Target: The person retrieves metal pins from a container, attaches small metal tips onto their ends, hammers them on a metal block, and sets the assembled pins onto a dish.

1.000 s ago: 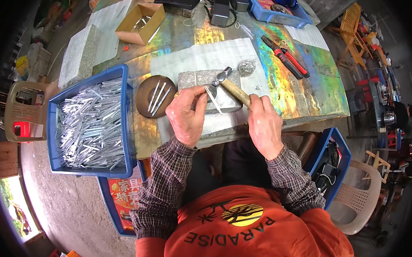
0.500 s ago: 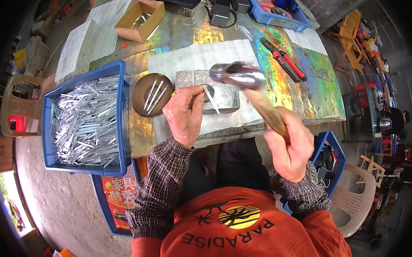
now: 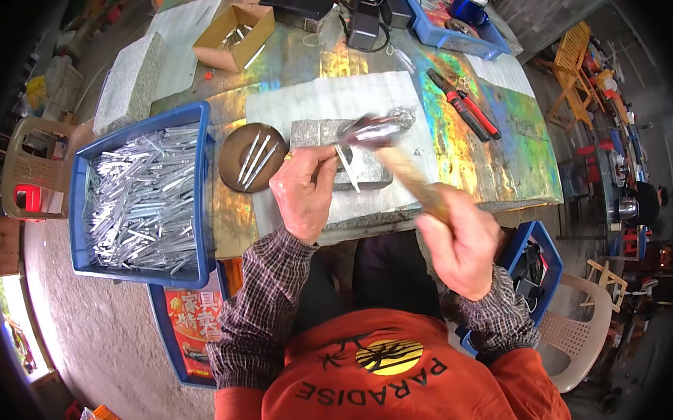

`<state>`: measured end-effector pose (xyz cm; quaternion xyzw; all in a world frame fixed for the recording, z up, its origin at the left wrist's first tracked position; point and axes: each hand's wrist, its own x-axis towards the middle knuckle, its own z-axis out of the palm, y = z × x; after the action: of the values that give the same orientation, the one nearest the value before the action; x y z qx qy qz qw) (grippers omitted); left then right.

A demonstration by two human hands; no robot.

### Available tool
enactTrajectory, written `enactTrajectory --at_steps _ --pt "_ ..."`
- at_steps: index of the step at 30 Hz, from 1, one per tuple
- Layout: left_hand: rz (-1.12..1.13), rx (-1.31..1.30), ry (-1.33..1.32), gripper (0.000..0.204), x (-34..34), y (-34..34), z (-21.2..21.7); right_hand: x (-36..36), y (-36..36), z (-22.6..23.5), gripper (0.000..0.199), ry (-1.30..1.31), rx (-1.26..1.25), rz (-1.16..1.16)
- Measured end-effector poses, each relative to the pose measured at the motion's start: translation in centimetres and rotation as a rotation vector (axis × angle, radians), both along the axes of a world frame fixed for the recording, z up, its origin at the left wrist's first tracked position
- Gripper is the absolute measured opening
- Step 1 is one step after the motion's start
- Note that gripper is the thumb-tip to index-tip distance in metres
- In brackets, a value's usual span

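Observation:
In my right hand (image 3: 466, 242) is a hammer, its wooden handle (image 3: 411, 180) gripped in closed fingers. The hammer's shiny metal head (image 3: 374, 131), smeared by motion, is over the grey stone block (image 3: 370, 175). My left hand (image 3: 303, 190) pinches a thin silvery metal strip (image 3: 348, 169) between thumb and forefinger, at the block's left part. The strip slants across the block, and its upper end is close to the hammer head. Left of my left hand, a round brown wooden dish (image 3: 234, 142) holds several similar strips (image 3: 257, 161).
A blue crate (image 3: 202, 197) heaped with metal strips stands at the left. Red-handled pliers (image 3: 465, 107) lie at the right on the table. Farther back are a cardboard box (image 3: 208, 53), a second stone block (image 3: 132, 81) and a blue tray (image 3: 464, 44).
The hammer head has come down and left, nearer the strip, and my right hand has moved slightly left. My left hand still pinches the strip in about the same place.

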<state>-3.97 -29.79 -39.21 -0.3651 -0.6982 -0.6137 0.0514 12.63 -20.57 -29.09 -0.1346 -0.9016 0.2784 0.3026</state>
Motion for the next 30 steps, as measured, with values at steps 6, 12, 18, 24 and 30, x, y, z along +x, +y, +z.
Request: enactTrajectory --at_steps 6,12,18,24,30 --pt "-0.02 -0.009 -0.014 0.011 0.0 0.3 0.2 0.0 0.8 -2.9 0.015 -0.267 -0.031 -0.018" --pt "-0.046 0.025 -0.147 0.009 -0.3 -0.5 0.1 0.2 0.3 -1.2 0.015 -0.099 -0.187 -0.039" --pt "-0.276 0.316 -0.698 0.011 -1.4 -0.7 1.6 0.9 1.2 -4.9 0.017 -0.092 -0.142 -0.172" --pt "-0.378 0.403 -0.992 0.014 -1.5 -2.1 1.8 -0.2 1.1 -8.0 0.033 -0.062 0.143 -0.288" --pt "-0.339 0.431 -1.046 0.014 -1.7 -3.3 1.1 -1.0 0.3 -9.3 0.037 -0.105 0.173 -0.354"
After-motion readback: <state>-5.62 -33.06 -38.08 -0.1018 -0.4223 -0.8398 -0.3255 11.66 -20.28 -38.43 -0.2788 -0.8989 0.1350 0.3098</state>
